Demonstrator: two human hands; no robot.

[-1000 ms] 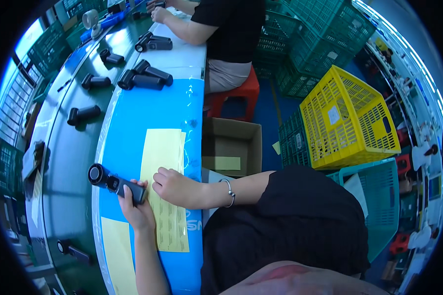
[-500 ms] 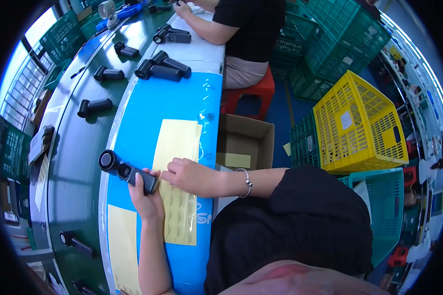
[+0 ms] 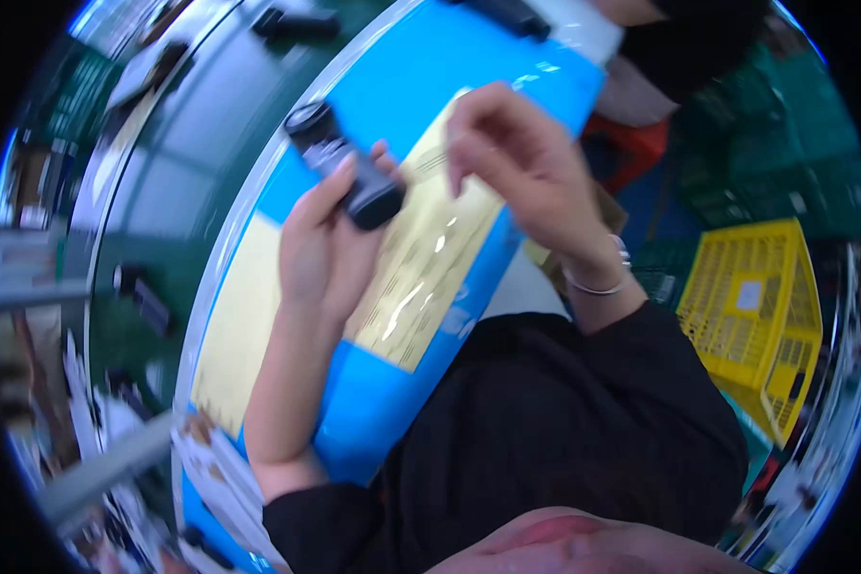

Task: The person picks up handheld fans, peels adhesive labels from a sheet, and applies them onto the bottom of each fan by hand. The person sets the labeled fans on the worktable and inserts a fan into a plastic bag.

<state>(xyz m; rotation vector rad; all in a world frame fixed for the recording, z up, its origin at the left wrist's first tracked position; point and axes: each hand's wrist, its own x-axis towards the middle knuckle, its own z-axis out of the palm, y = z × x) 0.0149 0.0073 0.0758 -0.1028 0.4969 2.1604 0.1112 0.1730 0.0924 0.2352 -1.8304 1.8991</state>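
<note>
My left hand (image 3: pixel 330 239) is closed round the handle of a dark handheld fan (image 3: pixel 368 196), with its round head (image 3: pixel 311 120) pointing to the far left. My right hand (image 3: pixel 521 158), a bracelet at its wrist, is raised to the right of the fan and apart from it. Its fingers are bent in a loose pinch; blur hides what is between them, if anything. Below both hands lies a yellow sheet of printed labels (image 3: pixel 407 306) on the blue table cover (image 3: pixel 364 407). A second yellow sheet (image 3: pixel 234 325) lies left of my left forearm.
More dark fans, one at the far left (image 3: pixel 297 24), one at the left (image 3: pixel 143 297), lie on the green surface (image 3: pixel 177 191). Another fan (image 3: pixel 507 14) sits at the blue cover's far end. A yellow crate (image 3: pixel 751 316) stands at the right, with green crates (image 3: pixel 780 143) behind. A red stool (image 3: pixel 631 143) supports another person.
The view has swung round, shifting the whole scene. My right hand has come up off the label sheet, and its fingers are now blurred. My left hand still holds the fan.
</note>
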